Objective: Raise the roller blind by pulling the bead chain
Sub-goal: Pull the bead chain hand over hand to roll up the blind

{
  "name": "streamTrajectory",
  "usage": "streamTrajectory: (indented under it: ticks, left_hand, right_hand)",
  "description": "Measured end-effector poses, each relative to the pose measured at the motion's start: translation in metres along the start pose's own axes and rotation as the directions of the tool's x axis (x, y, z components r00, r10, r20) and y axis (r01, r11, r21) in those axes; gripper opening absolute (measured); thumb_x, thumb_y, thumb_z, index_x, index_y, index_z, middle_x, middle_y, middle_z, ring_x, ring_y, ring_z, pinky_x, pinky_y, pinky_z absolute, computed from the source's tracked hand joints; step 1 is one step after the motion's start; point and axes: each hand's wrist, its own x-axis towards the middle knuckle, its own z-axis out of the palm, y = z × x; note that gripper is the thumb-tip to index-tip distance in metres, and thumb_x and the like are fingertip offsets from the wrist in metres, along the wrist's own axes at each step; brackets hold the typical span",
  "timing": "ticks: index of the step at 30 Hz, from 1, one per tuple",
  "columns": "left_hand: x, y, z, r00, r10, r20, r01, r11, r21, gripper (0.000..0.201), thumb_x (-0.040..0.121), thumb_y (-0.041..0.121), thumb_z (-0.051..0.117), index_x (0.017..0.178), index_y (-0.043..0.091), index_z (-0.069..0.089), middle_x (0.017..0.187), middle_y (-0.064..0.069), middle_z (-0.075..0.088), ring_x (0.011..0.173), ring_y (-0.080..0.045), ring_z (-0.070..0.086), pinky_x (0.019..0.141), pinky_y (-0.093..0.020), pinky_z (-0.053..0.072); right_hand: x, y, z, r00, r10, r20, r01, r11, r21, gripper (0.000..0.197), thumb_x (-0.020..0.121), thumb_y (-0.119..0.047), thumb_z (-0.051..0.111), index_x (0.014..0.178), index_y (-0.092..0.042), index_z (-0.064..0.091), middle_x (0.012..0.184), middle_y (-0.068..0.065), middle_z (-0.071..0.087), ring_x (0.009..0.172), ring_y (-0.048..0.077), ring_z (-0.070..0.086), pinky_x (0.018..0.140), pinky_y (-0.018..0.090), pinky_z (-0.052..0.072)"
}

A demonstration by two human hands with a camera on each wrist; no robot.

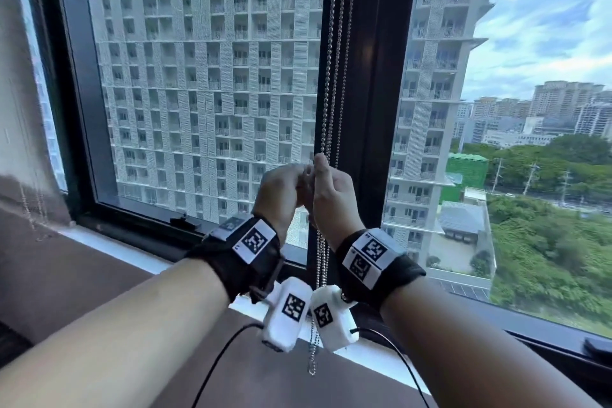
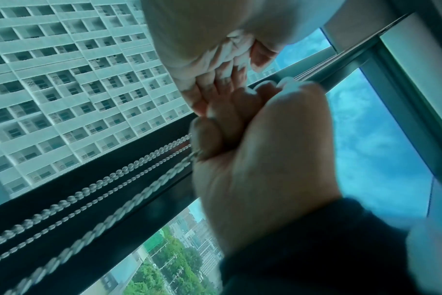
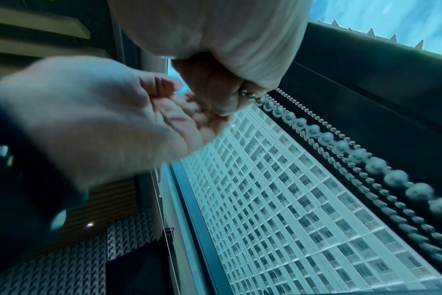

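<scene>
Several silver bead chain (image 1: 331, 76) strands hang in front of the dark window mullion (image 1: 374, 109), and their loop ends low at the sill. My right hand (image 1: 318, 161) is raised at the chains and pinches one strand between thumb and fingers; the right wrist view shows that pinch (image 3: 237, 97) and the beads (image 3: 325, 139) running away from it. My left hand (image 1: 303, 177) sits right beside it on the left, palm up, fingers loosely curled and holding nothing (image 3: 169, 93). In the left wrist view its fingertips (image 2: 227, 67) touch the right hand (image 2: 252, 149). The blind's fabric is out of view.
The window glass (image 1: 205, 93) is uncovered. A white sill (image 1: 132, 252) runs under it, with a dark latch (image 1: 185, 220) on the lower frame. Black cables (image 1: 215, 364) hang from my wrist cameras. A thin cord (image 1: 29, 209) hangs by the wall at the left.
</scene>
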Motion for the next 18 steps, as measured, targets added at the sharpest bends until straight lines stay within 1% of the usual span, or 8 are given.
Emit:
streamTrajectory:
  ticks: [1,3,6,8,11,13,15,18]
  left_hand:
    - [0.003,0.004,0.001,1.0,0.014,0.008,-0.014,1.0,-0.002,0.036,0.091,0.021,0.045,0.083,-0.008,0.065,0.081,-0.023,0.064,0.073,-0.028,0.062,0.069,-0.037,0.052]
    - [0.007,0.015,0.005,0.999,0.002,0.042,0.001,0.997,-0.072,0.035,0.096,0.023,0.042,0.086,0.003,0.069,0.083,-0.018,0.071,0.077,-0.027,0.067,0.074,-0.038,0.054]
    - [0.01,0.03,0.013,0.994,-0.009,0.111,0.029,0.984,-0.178,0.042,0.099,0.029,0.038,0.096,0.001,0.068,0.081,-0.016,0.071,0.077,-0.027,0.067,0.074,-0.036,0.052]
    - [0.01,0.036,0.018,0.992,0.008,0.129,0.018,0.98,-0.201,0.042,0.1,0.03,0.038,0.096,-0.001,0.067,0.076,-0.014,0.068,0.072,-0.027,0.065,0.07,-0.035,0.051]
    - [0.01,0.037,0.024,0.99,0.004,0.141,0.027,0.975,-0.218,0.037,0.099,0.029,0.04,0.091,0.005,0.067,0.067,-0.007,0.064,0.059,-0.021,0.06,0.059,-0.032,0.045]
    - [0.012,0.031,0.027,0.988,-0.001,0.157,0.036,0.974,-0.223,0.034,0.099,0.026,0.04,0.089,0.006,0.065,0.06,-0.003,0.058,0.05,-0.015,0.05,0.049,-0.029,0.037]
    - [0.011,0.023,0.031,0.985,-0.011,0.173,0.049,0.975,-0.216,0.032,0.101,0.022,0.039,0.083,0.008,0.061,0.05,0.003,0.045,0.041,-0.01,0.034,0.04,-0.024,0.026]
    - [0.007,0.009,0.034,0.991,-0.031,0.132,0.053,0.984,-0.168,0.037,0.101,0.016,0.036,0.069,0.011,0.052,0.042,0.008,0.034,0.034,-0.006,0.023,0.033,-0.016,0.016]
  right_hand:
    - [-0.002,0.004,0.0,1.0,-0.001,-0.003,0.001,1.0,-0.002,0.056,0.105,-0.03,0.036,0.052,-0.02,0.046,0.038,-0.013,0.045,0.035,0.0,0.04,0.039,0.017,0.032]
    - [-0.004,0.013,0.001,0.999,0.023,-0.025,-0.023,1.0,-0.002,0.054,0.099,-0.044,0.039,0.048,-0.025,0.038,0.042,-0.013,0.037,0.037,0.005,0.031,0.042,0.027,0.024]
    - [-0.01,0.024,-0.003,0.998,0.055,-0.042,-0.054,0.998,0.015,0.046,0.092,-0.047,0.041,0.052,-0.027,0.031,0.048,-0.005,0.028,0.043,0.011,0.022,0.046,0.035,0.017]
    - [-0.013,0.029,-0.006,0.998,0.056,-0.037,-0.056,0.998,0.008,0.045,0.093,-0.045,0.041,0.052,-0.028,0.029,0.048,-0.006,0.027,0.043,0.011,0.021,0.047,0.037,0.015]
    - [-0.019,0.038,-0.009,0.997,0.072,-0.041,-0.073,0.997,-0.016,0.05,0.093,-0.046,0.041,0.048,-0.028,0.03,0.049,-0.005,0.026,0.044,0.01,0.02,0.045,0.032,0.015]
    - [-0.023,0.045,-0.011,0.996,0.084,-0.039,-0.086,0.995,-0.042,0.051,0.092,-0.049,0.042,0.047,-0.028,0.03,0.049,-0.005,0.026,0.044,0.01,0.021,0.045,0.031,0.016]
    - [-0.03,0.051,-0.013,0.997,0.073,-0.017,-0.074,0.993,-0.093,0.051,0.09,-0.053,0.041,0.046,-0.03,0.031,0.047,-0.009,0.029,0.045,0.009,0.023,0.045,0.03,0.018]
    - [-0.042,0.058,-0.015,0.997,0.074,0.015,-0.07,0.983,-0.167,0.045,0.084,-0.059,0.038,0.052,-0.029,0.03,0.047,-0.013,0.031,0.047,0.008,0.026,0.046,0.028,0.02]
